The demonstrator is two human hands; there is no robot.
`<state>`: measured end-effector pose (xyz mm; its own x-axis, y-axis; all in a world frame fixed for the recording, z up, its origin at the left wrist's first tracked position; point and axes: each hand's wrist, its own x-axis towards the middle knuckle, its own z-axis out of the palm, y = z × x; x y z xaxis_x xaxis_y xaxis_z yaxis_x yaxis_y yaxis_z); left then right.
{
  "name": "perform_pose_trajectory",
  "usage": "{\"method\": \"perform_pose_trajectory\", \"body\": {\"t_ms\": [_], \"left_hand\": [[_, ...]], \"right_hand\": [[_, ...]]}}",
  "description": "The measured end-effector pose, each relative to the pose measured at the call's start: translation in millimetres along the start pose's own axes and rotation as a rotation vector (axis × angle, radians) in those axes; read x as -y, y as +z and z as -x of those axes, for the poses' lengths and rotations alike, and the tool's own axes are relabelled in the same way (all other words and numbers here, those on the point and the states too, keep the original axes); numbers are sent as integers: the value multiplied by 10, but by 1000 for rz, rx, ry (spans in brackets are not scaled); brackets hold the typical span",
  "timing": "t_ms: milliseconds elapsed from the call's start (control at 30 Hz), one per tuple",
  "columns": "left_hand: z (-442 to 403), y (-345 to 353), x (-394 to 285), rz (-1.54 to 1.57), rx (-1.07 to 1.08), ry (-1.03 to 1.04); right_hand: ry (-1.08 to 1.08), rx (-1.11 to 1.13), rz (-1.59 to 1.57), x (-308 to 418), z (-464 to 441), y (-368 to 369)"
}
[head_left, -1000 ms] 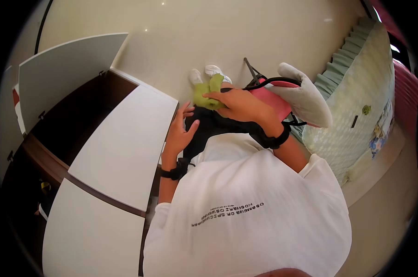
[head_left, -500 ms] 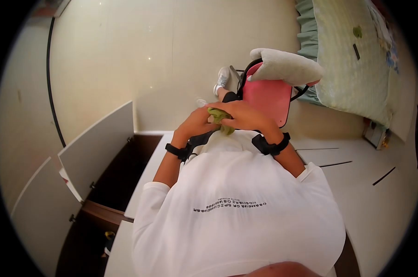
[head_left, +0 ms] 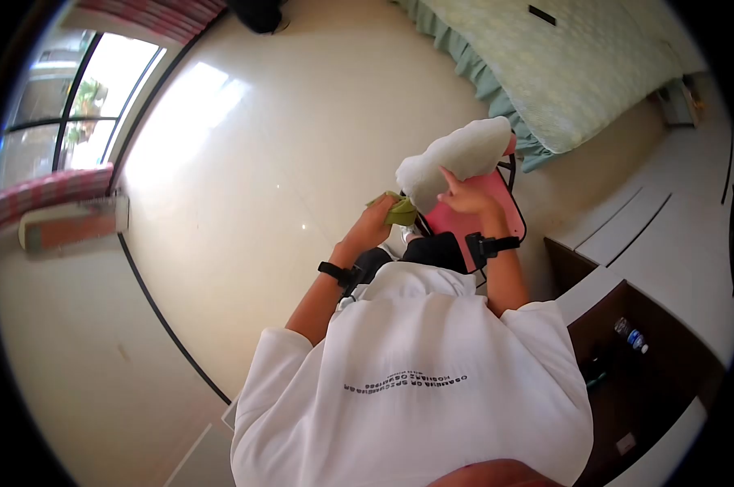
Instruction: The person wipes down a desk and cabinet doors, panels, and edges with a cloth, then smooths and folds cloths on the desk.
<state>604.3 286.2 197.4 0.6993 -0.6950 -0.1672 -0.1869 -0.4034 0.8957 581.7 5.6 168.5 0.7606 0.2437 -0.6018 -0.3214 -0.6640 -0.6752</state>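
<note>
My left hand [head_left: 368, 227] is closed on a folded green cloth [head_left: 401, 211], which sticks out past the fingers toward the chair. My right hand [head_left: 471, 200] is apart from it, over the pink chair seat [head_left: 452, 217]. Its index finger points out toward a white cushion-like bundle [head_left: 458, 158] draped along the chair's back, and nothing shows in this hand. Whether the fingertip touches the bundle I cannot tell.
A bed [head_left: 561, 77] with a dark remote-like object [head_left: 542, 15] stands at the upper right. At lower right, an opened dark compartment [head_left: 667, 373] holds a plastic bottle [head_left: 631, 335]. A window [head_left: 83, 105] is at upper left.
My hands have come apart; the green cloth, between both before, is now in my left hand only. My right hand has moved toward the white bundle. The view has swung, bringing the window in.
</note>
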Motion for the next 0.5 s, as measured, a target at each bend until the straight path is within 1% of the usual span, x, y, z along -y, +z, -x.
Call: {"method": "perform_pose_trajectory", "body": {"t_ms": [33,67,100,167,233,267,300,333,367,433,467,500], "left_hand": [[-110,5,-5,71,-18,30],[-227,-13,-126,196,37,9],[-311,-43,-191,186,84,30],[-531,-152,-242,588,186,-317],[-819,-237,-135,507,244,-232],[-942,-300,-125,469,318,-190],[-1012,-348,-122,436,389,-157],[-1091,-406,-146,519,455,-195],[-1161,-445,-170,513,498,-203],[-1331,-604,-269,504,674,-331],[-1400,-584,-168,506,724,-329],[-1451,-571,10,489,759,-328]], "right_hand": [[25,-28,-60,60,-19,24],[-92,-114,-53,-80,-139,219],[-198,-205,-42,-117,-193,360],[-43,-217,78,287,-40,414],[119,-230,245,256,-247,659],[143,-264,226,237,-295,658],[100,-338,284,229,-302,700],[64,-403,341,252,-293,757],[96,-414,313,262,-293,787],[139,-532,333,390,-329,705],[163,-557,307,437,-376,725],[159,-536,401,439,-401,765]]}}
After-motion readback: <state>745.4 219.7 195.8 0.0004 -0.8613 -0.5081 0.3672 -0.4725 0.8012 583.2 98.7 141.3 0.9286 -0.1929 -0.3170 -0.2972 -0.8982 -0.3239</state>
